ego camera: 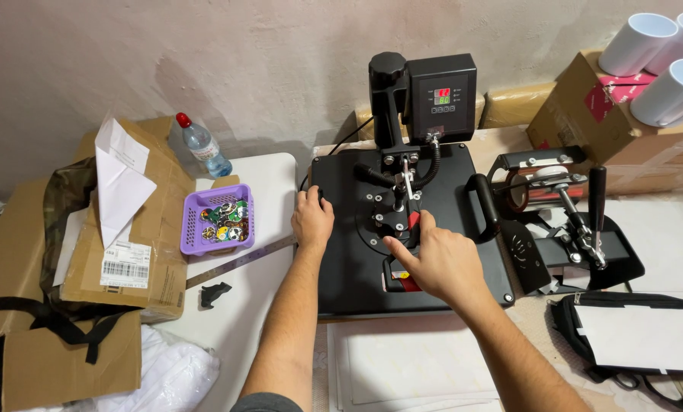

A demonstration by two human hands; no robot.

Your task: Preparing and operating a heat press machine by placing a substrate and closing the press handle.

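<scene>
Far left: torn brown cardboard boxes (pixel 139 252) fill the left edge, with white paper sheets (pixel 120 179) sticking out of one and a black strap draped across.
Upper left: a clear plastic water bottle with a red cap (pixel 201 145) stands by the wall, leaning a little.
Left of centre: a small purple plastic basket (pixel 191 221) full of round colourful badges sits on the white table (pixel 261 183); just below it a long grey metal ruler (pixel 238 262) runs diagonally, and a small black scrap (pixel 215 293) lies under that.
Left hand: here it is, the left hand (pixel 311 221), fingers curled over the left edge of the flat black heat press (pixel 349 259) in the centre of the frame, gripping the plate's rim (fingertips tucked out of sight).
Right hand: the right hand (pixel 442 263) rests on the middle of the press top, fingers spread, forefinger stretched towards the central black pivot bracket (pixel 397 221), thumb lifted beside it; it pinches nothing.
Upper centre: the press's black control box with lit red and green digits (pixel 442 95) rises behind.
Right: a black mug press with a lever handle (pixel 562 206) stands just beside the flat press.
Upper right: white ceramic mugs (pixel 665 91) lie on a brown carton (pixel 585 114).
Lower right: a black bag with a white sheet on it (pixel 635 336).
</scene>
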